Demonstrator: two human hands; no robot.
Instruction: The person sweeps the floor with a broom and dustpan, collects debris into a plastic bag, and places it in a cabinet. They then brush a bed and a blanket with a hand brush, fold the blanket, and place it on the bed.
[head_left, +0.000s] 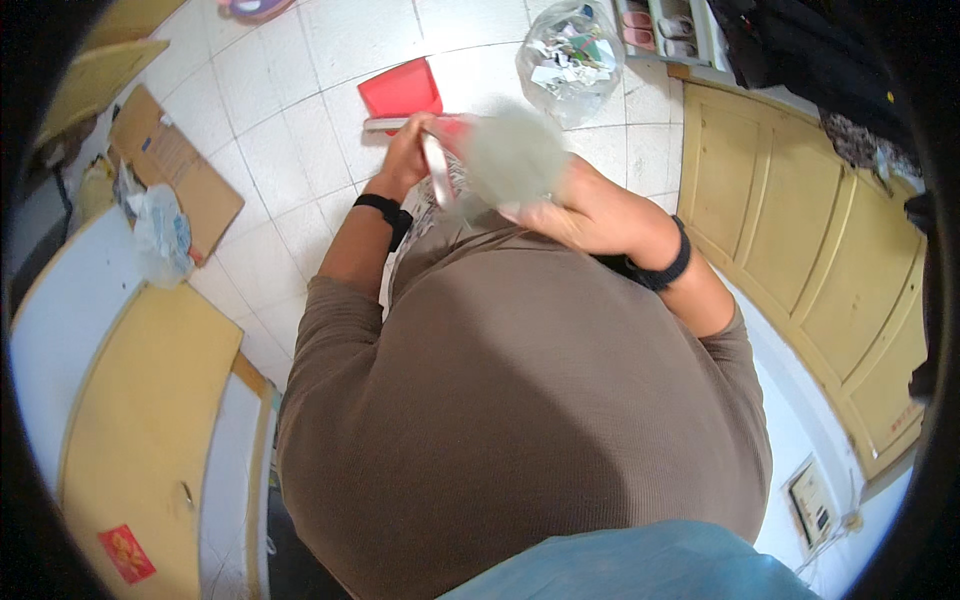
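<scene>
My left hand (409, 154) is closed around a white-and-red handle (436, 159); what its far end joins is not clear. Just beyond that hand, near the tiled floor, is a red dustpan (405, 88) with a pale bar (382, 124) along its near side. A pale grey-green, roundish thing (517, 159) is blurred by motion in front of my waist, and I cannot tell what it is. My right hand (589, 206) has its fingers curled at the lower right of this thing and appears to grip it. Both wrists wear dark bands.
A clear plastic bag (574, 67) of paper scraps stands on the floor ahead. Flattened cardboard (180, 172) and a plastic bag (161, 232) lie at left. Yellow cabinet doors (787, 225) line the right, beside a shoe rack (664, 30). Another yellow door (146, 390) is at lower left.
</scene>
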